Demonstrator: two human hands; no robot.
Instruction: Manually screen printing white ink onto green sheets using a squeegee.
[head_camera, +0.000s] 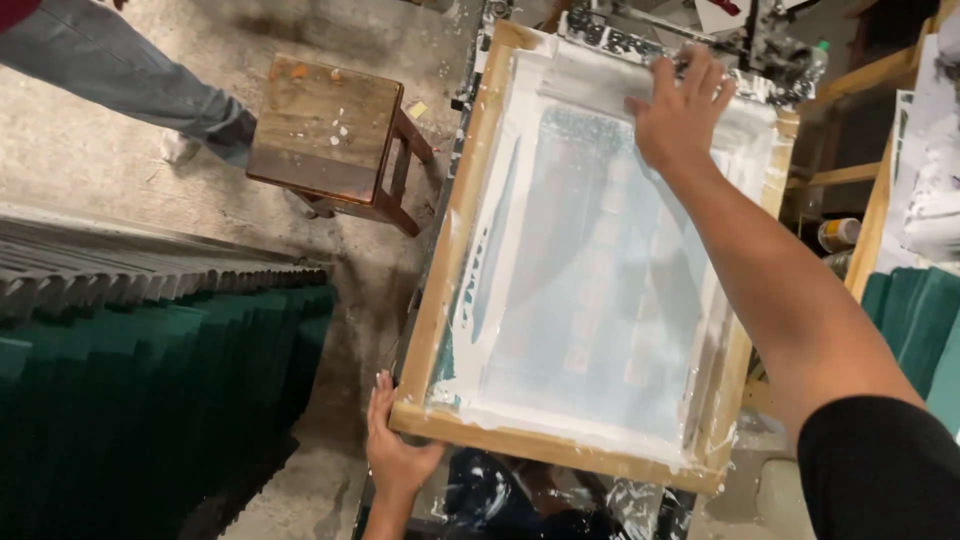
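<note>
A wooden-framed printing screen (445, 260), smeared with white ink over its mesh, lies tilted in front of me. My left hand (392, 452) grips the frame's near left corner from below. My right hand (678, 108) reaches across to the far end and presses on the squeegee (600, 78), a pale bar lying across the top of the mesh. White ink is spread along the frame's inner edges.
A rack of dark green sheets (150, 400) stands on edge at the left. A small wooden stool (325, 130) sits on the concrete floor, with another person's jeans-clad leg (120, 75) beside it. More green sheets (915, 320) and wooden shelving are at the right.
</note>
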